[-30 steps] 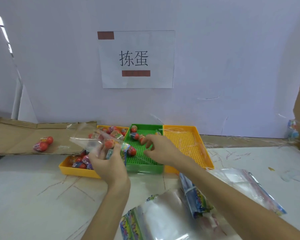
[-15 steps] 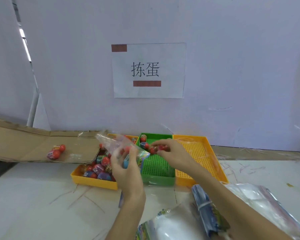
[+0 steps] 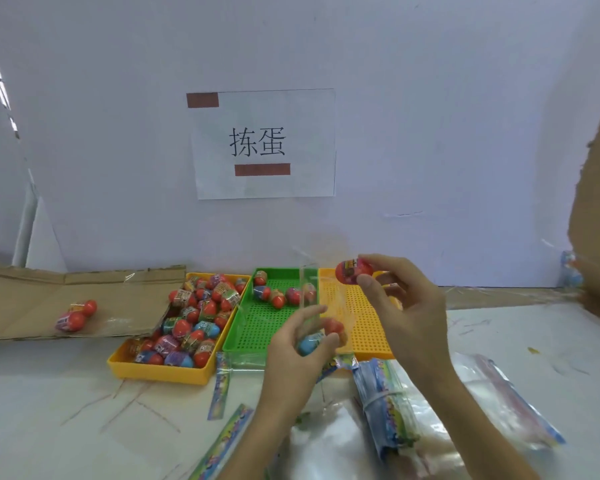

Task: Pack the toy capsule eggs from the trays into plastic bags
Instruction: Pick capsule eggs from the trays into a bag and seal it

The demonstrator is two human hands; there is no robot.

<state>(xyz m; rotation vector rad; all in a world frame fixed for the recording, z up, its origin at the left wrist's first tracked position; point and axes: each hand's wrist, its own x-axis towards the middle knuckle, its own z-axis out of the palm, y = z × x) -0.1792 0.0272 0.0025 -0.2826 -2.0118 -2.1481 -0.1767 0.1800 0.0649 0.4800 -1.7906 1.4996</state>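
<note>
Now that our right hand [image 3: 409, 306] has lifted an egg [image 3: 352, 279] off the green tray [image 3: 257, 327], its fingers [image 3: 369, 284] pinch it just above the bag [image 3: 323, 306] our left hand [image 3: 297, 348] grips, nearly packed.

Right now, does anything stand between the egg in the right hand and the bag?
Nothing visible does. The right hand pinches the egg at the upper edge of the clear bag, which the left hand holds.

Outline of clear bag [image 3: 326, 299] barely traceable. bagged eggs [image 3: 310, 342] half hidden behind fingers of left hand [image 3: 291, 355]. Label print on capsule egg [image 3: 354, 275] unreadable. foil bags [image 3: 326, 441] cut by bottom edge.
</note>
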